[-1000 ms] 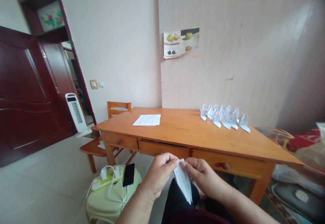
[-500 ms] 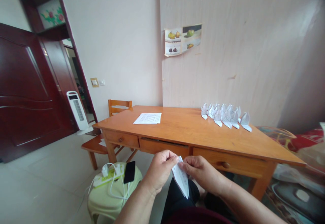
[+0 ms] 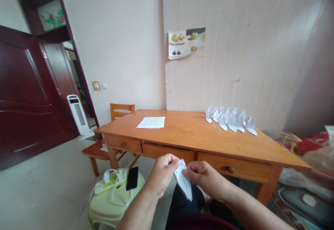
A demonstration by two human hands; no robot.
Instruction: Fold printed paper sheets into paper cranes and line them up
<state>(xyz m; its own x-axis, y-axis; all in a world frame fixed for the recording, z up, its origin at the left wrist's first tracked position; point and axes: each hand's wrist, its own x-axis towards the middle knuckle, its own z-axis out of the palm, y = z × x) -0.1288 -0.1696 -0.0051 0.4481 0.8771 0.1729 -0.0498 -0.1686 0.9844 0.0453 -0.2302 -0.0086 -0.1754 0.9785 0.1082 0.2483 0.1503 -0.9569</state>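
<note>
Since no surface carries it, one folded paper (image 3: 184, 185) is held above the lap (image 3: 174, 207), short of the near edge of the table (image 3: 182, 132). Left hand (image 3: 164, 174): thumb and fingers pinching the upper end, apparently to steady it. Right hand (image 3: 206, 177): gripping the upper right side, thumb on top, seemingly to keep layers together. Stool (image 3: 104, 211): power strip (image 3: 100, 189) toward the left edge; phone (image 3: 132, 178) at the far-right edge, probably placed to charge. Table: paper stack (image 3: 150, 122) near the far-left corner; folded paper figures (image 3: 231, 120) toward the far-right corner, grouped upright, perhaps saving room. Wall (image 3: 235, 49): one fruit picture (image 3: 186, 43).
</note>
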